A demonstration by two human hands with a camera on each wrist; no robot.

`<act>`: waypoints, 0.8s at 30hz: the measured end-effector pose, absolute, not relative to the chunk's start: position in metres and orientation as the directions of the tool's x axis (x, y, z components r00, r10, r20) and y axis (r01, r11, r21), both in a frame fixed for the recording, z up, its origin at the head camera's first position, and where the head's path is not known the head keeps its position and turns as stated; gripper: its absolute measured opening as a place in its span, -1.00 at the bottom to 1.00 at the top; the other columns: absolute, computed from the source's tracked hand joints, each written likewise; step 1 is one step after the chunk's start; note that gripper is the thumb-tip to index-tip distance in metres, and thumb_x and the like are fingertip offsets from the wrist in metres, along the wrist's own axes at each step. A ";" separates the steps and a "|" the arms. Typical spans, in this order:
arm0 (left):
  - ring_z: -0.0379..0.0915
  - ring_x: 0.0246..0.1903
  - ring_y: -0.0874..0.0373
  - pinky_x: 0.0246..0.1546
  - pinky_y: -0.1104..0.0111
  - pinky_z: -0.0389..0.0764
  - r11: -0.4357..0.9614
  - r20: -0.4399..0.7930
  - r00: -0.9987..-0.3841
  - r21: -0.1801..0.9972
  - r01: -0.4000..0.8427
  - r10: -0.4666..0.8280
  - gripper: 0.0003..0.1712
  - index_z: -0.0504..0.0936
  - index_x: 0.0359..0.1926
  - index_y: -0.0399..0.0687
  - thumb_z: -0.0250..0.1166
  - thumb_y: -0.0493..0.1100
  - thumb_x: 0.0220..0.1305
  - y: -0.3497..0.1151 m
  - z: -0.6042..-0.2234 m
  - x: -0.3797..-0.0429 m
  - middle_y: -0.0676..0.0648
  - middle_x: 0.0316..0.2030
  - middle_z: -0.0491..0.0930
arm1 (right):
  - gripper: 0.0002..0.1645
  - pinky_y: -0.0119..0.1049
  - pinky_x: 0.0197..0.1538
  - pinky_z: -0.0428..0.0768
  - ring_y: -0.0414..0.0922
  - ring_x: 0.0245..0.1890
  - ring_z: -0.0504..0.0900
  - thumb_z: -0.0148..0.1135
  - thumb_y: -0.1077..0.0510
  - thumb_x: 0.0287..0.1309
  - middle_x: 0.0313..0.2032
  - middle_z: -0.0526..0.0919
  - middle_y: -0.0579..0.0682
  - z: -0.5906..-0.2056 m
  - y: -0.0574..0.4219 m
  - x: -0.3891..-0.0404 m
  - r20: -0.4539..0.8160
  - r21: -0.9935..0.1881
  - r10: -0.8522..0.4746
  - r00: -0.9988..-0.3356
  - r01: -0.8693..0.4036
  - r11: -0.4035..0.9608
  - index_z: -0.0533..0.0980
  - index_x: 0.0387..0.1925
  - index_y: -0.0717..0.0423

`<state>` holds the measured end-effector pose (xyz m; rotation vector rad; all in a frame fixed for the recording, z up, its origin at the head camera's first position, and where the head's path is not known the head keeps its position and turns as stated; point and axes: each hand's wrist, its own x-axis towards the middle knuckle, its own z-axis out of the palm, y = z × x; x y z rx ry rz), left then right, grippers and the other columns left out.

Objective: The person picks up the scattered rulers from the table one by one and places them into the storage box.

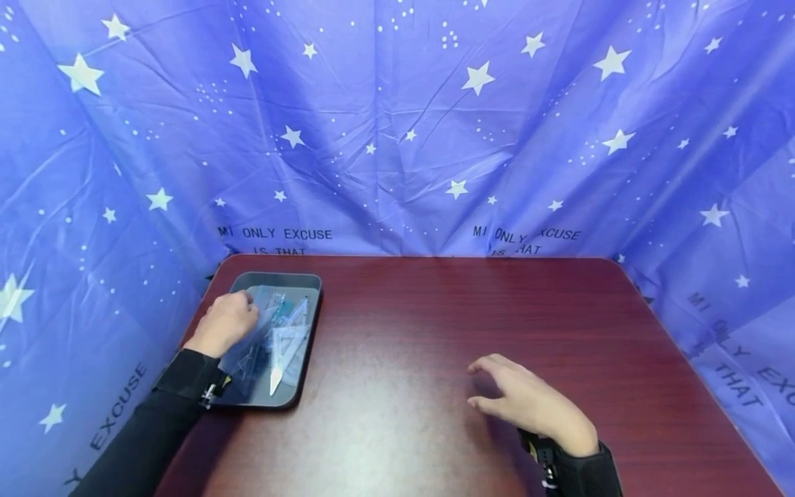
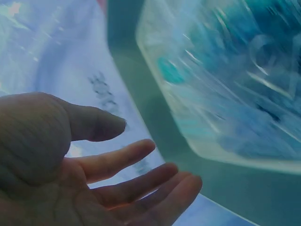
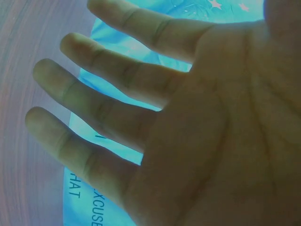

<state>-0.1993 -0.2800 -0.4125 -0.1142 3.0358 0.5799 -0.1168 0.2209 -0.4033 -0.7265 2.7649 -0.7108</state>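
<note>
At the left of the head view stands a dark grey tray (image 1: pixel 318 286). Clear drawing tools lie in it, among them set squares (image 1: pixel 281 348) and pieces with blue and teal tints. My left hand (image 1: pixel 228 321) is over the tray's left side. In the left wrist view its thumb and fingers (image 2: pixel 117 162) are apart with nothing between them, beside the tray's rim (image 2: pixel 141 89); the contents there are blurred. Over the right half of the table my right hand (image 1: pixel 534 400) hovers, holding nothing. Its fingers (image 3: pixel 94 110) are spread and nearly straight in the right wrist view.
The reddish-brown wooden table (image 1: pixel 397 331) has rounded far corners. Blue curtains (image 1: pixel 385 103) with white stars and black lettering hang behind it and along both sides. Each wrist wears a black band with a small device.
</note>
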 end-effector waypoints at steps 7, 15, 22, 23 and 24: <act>0.40 0.31 -0.55 0.10 -0.45 0.57 0.918 -0.008 -0.997 0.388 -0.079 -0.083 -0.34 0.45 0.42 -0.46 0.05 0.03 0.65 -0.235 -0.393 -0.184 -0.57 0.31 0.47 | -0.39 0.12 0.27 0.65 0.08 0.22 0.69 0.51 -0.05 0.29 0.15 0.70 0.04 -0.407 0.220 -0.116 -0.024 -0.499 -0.482 -0.876 -0.407 0.765 0.60 0.23 0.19; 0.28 0.43 -0.47 0.39 -0.35 0.41 0.923 0.142 -0.989 0.386 0.006 -0.052 -0.31 0.41 0.48 -0.42 0.00 0.08 0.70 -0.197 -0.392 -0.162 -0.50 0.40 0.43 | -0.41 0.14 0.36 0.61 0.12 0.31 0.64 0.49 0.11 0.32 0.24 0.65 0.12 -0.414 0.204 -0.126 0.151 -0.484 -0.427 -0.892 -0.443 0.755 0.56 0.30 0.20; 0.30 0.44 -0.45 0.40 -0.32 0.42 0.935 0.252 -0.968 0.339 0.103 0.015 -0.30 0.36 0.54 -0.37 0.00 0.08 0.71 -0.166 -0.397 -0.149 -0.50 0.45 0.39 | -0.30 0.22 0.48 0.49 0.22 0.47 0.49 0.42 0.22 0.35 0.43 0.51 0.28 -0.431 0.178 -0.146 0.356 -0.484 -0.313 -0.880 -0.461 0.744 0.44 0.45 0.29; 0.29 0.46 -0.45 0.44 -0.31 0.39 0.936 0.264 -0.964 0.333 0.114 0.024 -0.30 0.35 0.55 -0.36 0.00 0.08 0.70 -0.161 -0.398 -0.148 -0.50 0.47 0.38 | -0.28 0.24 0.48 0.49 0.23 0.49 0.46 0.40 0.22 0.37 0.47 0.48 0.27 -0.433 0.175 -0.148 0.364 -0.485 -0.300 -0.882 -0.454 0.747 0.41 0.48 0.28; 0.28 0.48 -0.44 0.48 -0.29 0.36 0.936 0.275 -0.961 0.327 0.126 0.033 -0.30 0.34 0.56 -0.36 0.01 0.07 0.70 -0.156 -0.399 -0.147 -0.50 0.48 0.37 | -0.27 0.25 0.48 0.48 0.23 0.51 0.43 0.39 0.21 0.39 0.50 0.45 0.27 -0.435 0.172 -0.151 0.373 -0.483 -0.290 -0.881 -0.451 0.750 0.39 0.51 0.27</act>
